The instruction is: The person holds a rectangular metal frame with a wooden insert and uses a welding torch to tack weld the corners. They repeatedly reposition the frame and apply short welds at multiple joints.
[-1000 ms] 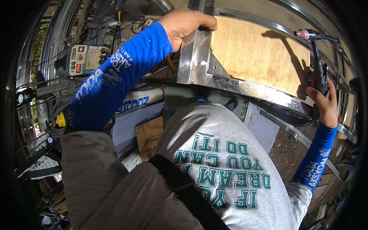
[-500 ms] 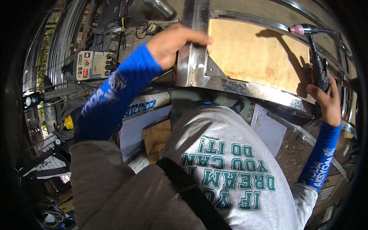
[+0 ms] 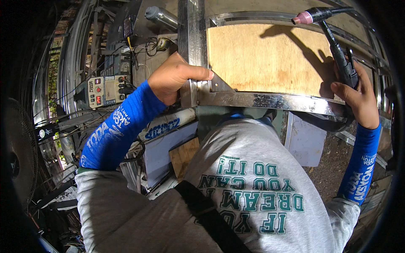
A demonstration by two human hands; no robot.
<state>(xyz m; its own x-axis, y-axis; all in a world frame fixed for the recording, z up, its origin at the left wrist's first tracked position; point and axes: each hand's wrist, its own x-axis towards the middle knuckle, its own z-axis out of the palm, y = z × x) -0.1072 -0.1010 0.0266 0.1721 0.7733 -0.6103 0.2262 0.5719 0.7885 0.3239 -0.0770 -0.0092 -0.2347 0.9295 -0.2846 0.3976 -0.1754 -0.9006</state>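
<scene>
Control box [image 3: 105,91] sits over at ten o'clock; at eleven, the left hand [image 3: 169,79] lays its thumb across the metal frame [image 3: 272,100], fingers hidden, so I can't tell how closed it is. That frame runs twelve to two, triangular plate [image 3: 222,87] in its corner, plywood panel [image 3: 263,52] within its outline. And at three, the right hand [image 3: 362,101] grips the torch [image 3: 337,49], pink nozzle [image 3: 303,18] facing nine! Best practice, I'd say: brace that corner firmly, keep the thumb well clear of the tip.
</scene>
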